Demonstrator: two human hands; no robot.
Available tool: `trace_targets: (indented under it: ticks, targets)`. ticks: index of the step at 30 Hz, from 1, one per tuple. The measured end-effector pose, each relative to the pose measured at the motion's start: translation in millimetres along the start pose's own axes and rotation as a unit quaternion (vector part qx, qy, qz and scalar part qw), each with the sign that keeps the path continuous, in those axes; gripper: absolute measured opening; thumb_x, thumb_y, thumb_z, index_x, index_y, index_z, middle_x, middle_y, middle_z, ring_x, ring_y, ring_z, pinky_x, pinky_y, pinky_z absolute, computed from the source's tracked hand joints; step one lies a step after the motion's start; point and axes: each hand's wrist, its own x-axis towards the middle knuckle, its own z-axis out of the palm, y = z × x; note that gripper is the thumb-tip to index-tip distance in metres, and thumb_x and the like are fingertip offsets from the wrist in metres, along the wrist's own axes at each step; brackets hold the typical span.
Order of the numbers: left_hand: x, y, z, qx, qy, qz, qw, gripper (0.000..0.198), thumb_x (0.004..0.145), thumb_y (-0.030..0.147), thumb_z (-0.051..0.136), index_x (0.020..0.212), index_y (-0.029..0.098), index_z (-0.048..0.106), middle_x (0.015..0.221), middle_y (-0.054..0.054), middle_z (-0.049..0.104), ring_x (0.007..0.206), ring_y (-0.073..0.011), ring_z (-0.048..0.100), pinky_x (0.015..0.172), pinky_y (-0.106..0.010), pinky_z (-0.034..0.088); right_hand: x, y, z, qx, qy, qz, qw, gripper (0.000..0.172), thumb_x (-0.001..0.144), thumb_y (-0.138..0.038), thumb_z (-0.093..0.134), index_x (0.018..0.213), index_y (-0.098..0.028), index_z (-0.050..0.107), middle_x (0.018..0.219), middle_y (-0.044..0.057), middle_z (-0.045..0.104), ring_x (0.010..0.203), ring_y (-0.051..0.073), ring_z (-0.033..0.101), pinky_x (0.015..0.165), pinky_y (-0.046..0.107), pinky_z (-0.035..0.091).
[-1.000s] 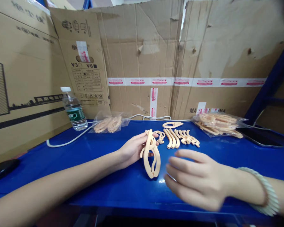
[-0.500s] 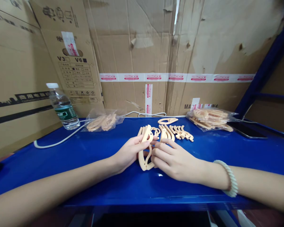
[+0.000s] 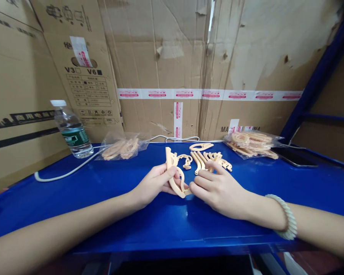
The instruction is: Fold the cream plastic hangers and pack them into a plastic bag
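My left hand [image 3: 157, 181] grips a pale wooden assembly [image 3: 174, 185] of curved pieces, thumb on top, held over the blue table. At its lower right end my right hand [image 3: 218, 189] is closed, fingertips by a short wooden piece that sticks out of the assembly; the tips are partly hidden. Behind the hands lie curved wooden strips [image 3: 198, 162], small hook-shaped pieces [image 3: 225, 163], rounded pieces [image 3: 185, 160] and a flat looped piece [image 3: 201, 146].
A water bottle [image 3: 74, 131] stands at the left by a white cable [image 3: 63, 178]. Plastic bags of wooden parts lie at the left back [image 3: 122, 148] and right back [image 3: 250, 144]. A phone [image 3: 295, 157] is beside the right bag. Cardboard [image 3: 166, 72] walls the blue table [image 3: 149, 233].
The assembly has turned in my left hand, its lower end swinging right and up. My right hand has moved right, away from the assembly's middle. The view has shifted slightly.
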Motion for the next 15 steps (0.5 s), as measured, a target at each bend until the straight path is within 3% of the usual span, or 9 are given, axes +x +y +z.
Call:
trace_targets:
  ticks: [5, 7, 10, 12, 15]
  targets:
    - [-4, 8, 5.8, -0.035, 0.043, -0.014, 0.998, 0.033, 0.085, 0.042, 0.068, 0.076, 0.011, 0.061, 0.07, -0.007, 0.069, 0.07, -0.0214, 0.071, 0.067, -0.034, 0.059, 0, 6, 0, 0.009, 0.026, -0.001, 1.0, 0.037, 0.1, -0.006, 0.027, 0.087, -0.016, 0.061, 0.067, 0.0, 0.057, 0.066, 0.016, 0.047, 0.084, 0.039, 0.03]
    - [-6, 12, 8.8, -0.04, 0.06, -0.023, 0.997, 0.03, 0.094, 0.035, 0.058, 0.076, 0.011, 0.061, 0.071, -0.007, 0.069, 0.068, -0.0186, 0.07, 0.067, -0.032, 0.059, -1, 8, 0, 0.005, 0.036, -0.007, 0.999, 0.035, 0.099, -0.006, 0.028, 0.088, -0.016, 0.06, 0.066, 0.0, 0.056, 0.066, 0.015, 0.046, 0.083, 0.037, 0.03]
    - [-10, 14, 11.9, -0.069, 0.092, -0.092, 0.989, 0.039, 0.102, 0.027, 0.039, 0.072, 0.012, 0.058, 0.066, -0.006, 0.066, 0.062, -0.0158, 0.068, 0.062, -0.029, 0.058, -3, 15, 0, -0.011, 0.063, -0.029, 0.998, 0.027, 0.1, -0.009, 0.036, 0.086, -0.018, 0.058, 0.065, -0.002, 0.056, 0.064, 0.014, 0.046, 0.082, 0.035, 0.03]
    - [-12, 11, 13.0, -0.078, 0.101, -0.124, 0.984, 0.038, 0.102, 0.027, 0.038, 0.071, 0.012, 0.056, 0.061, -0.004, 0.063, 0.059, -0.0159, 0.067, 0.06, -0.03, 0.058, -6, 25, 4, 0.015, 0.068, 0.002, 0.998, 0.024, 0.099, -0.01, 0.039, 0.085, -0.019, 0.056, 0.066, -0.003, 0.057, 0.064, 0.014, 0.049, 0.085, 0.036, 0.031]
    - [-15, 2, 13.5, -0.056, 0.039, -0.088, 0.994, 0.034, 0.093, 0.039, 0.057, 0.071, 0.013, 0.055, 0.064, -0.003, 0.063, 0.059, -0.0175, 0.067, 0.063, -0.034, 0.059, -12, 45, 14, 0.134, 0.049, 0.117, 0.983, 0.015, 0.098, -0.011, 0.041, 0.099, -0.019, 0.054, 0.076, -0.001, 0.064, 0.072, 0.015, 0.057, 0.099, 0.044, 0.027]
